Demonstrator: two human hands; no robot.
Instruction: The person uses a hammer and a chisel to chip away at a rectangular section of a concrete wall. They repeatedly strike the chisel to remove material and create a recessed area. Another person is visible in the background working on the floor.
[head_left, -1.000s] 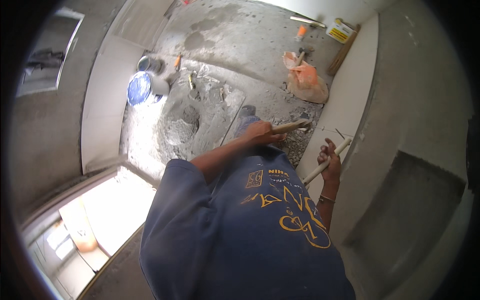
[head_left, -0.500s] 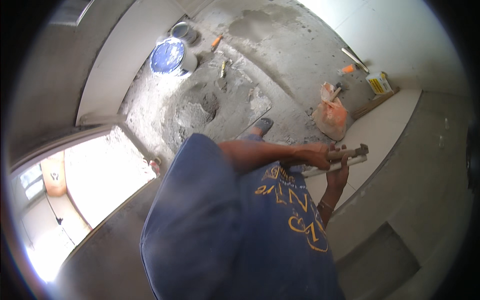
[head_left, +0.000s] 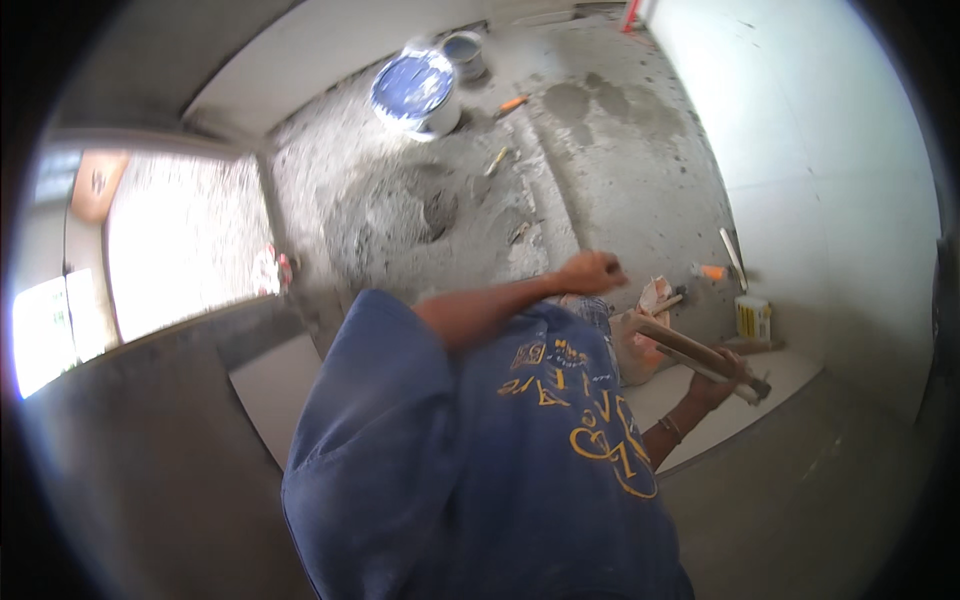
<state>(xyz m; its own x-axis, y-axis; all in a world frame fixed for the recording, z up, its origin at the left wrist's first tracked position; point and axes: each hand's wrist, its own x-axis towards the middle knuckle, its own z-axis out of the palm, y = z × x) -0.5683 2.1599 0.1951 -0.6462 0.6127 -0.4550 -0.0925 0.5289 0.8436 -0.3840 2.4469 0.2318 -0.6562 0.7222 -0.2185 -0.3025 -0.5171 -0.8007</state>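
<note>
My left hand (head_left: 590, 272) is lifted off in front of my shirt, its fingers curled in and somewhat blurred; nothing shows in it. At the right, my right hand (head_left: 718, 377) grips a long brown stick-like tool (head_left: 680, 342) together with a paler rod (head_left: 672, 357) lying along it. Their exact kind is unclear. Both slant from near the plastic bag toward the right wall, and my fingers wrap around their lower right end. Just behind the tool sits an orange and white plastic bag (head_left: 655, 297) with a handle poking out, partly covered by it.
A bucket with a blue, white-smeared lid (head_left: 415, 85) stands far left, beside a smaller pail (head_left: 463, 52). Wet mortar (head_left: 400, 205) lies heaped on the floor, near an orange-handled tool (head_left: 512, 104). A white jug (head_left: 753, 317) stands by the right wall; a doorway (head_left: 190, 250) is at left.
My left hand has come off the brown tool and moved up and left. My right hand keeps the tool and rod, now lower right and tilted differently. The whole view has turned.
</note>
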